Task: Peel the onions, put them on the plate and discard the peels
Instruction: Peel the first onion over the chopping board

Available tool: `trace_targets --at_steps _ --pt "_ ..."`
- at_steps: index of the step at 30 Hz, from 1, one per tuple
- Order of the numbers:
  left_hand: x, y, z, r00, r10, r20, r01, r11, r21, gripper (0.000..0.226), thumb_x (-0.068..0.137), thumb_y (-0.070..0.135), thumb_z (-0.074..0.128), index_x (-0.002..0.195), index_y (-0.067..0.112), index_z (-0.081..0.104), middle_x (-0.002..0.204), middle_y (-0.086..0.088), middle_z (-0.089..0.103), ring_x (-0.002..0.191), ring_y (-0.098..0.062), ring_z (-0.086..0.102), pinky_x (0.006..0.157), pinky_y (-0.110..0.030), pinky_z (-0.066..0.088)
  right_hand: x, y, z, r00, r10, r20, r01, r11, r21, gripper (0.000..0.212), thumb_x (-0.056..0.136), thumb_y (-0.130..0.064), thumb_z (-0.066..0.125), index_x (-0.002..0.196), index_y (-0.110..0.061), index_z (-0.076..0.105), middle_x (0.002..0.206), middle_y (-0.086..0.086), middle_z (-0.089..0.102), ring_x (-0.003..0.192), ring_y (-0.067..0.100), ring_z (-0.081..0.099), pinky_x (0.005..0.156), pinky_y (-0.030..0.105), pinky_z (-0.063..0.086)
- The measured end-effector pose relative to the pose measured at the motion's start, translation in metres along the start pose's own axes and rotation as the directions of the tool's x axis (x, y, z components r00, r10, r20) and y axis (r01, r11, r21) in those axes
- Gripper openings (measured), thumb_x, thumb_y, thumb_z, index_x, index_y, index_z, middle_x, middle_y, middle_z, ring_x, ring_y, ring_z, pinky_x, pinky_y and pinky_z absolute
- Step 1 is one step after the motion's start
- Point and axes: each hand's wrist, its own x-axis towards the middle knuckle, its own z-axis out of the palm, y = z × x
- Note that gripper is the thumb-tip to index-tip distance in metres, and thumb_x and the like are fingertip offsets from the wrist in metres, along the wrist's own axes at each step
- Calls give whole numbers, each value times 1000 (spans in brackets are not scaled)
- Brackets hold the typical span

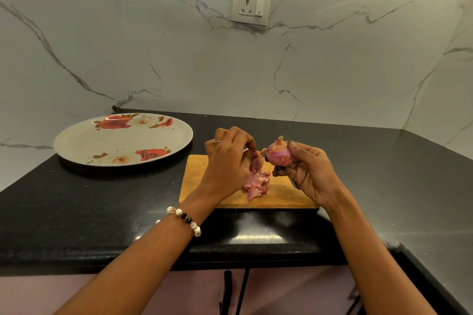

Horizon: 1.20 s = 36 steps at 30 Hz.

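Onion [279, 155] gripped in right hand [308, 174], peel [256, 161] pinched in left hand [230, 161], above board [202, 181].

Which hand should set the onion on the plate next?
Probably the right hand: it already grips the onion. The left hand, though nearer the plate, pinches a peel.

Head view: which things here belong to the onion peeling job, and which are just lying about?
Part of the job:
onion, gripped in the right hand
strip of peel, pinched by the left hand
heap of peels on the cutting board
flowered plate, no onions on it

Just there:
wall socket
bracelet
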Motion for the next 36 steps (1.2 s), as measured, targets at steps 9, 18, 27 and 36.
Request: trace_targets --at_steps 9,18,27,36 --pt "-1 3 -3 999 40 10 -39 999 -34 24 85 36 57 98 24 74 92 10 72 93 -4 47 79 -35 22 -1 2 -2 998 -14 58 16 999 -43 39 81 -14 64 116 4 64 106 20 71 76 27 70 55 26 58" --pt "0 11 -14 977 -167 132 183 976 -118 20 85 34 69 103 28 74 82 32 45 97 -1 38 88 -35 22 -1 3 -2 990 -34 138 41 998 -49 51 77 -19 69 123 1 62 115 18 69 99 28 69 67 28 59" --pt "-1 10 -16 969 -216 118 239 941 -239 12 79 24 75 91 26 76 80 30 50 96 -5 47 92 -50 40 -2 4 -2 980 -27 197 35 999 -38 51 76 -19 72 124 -2 63 118 18 69 106 29 67 74 29 59" --pt "2 9 -14 977 -196 83 211 944 -252 19 82 39 71 97 27 75 80 33 53 92 -2 48 93 -47 36 -1 5 -6 960 -70 271 75 997 -9 50 77 -20 79 124 -8 67 123 17 66 110 27 65 81 30 57"
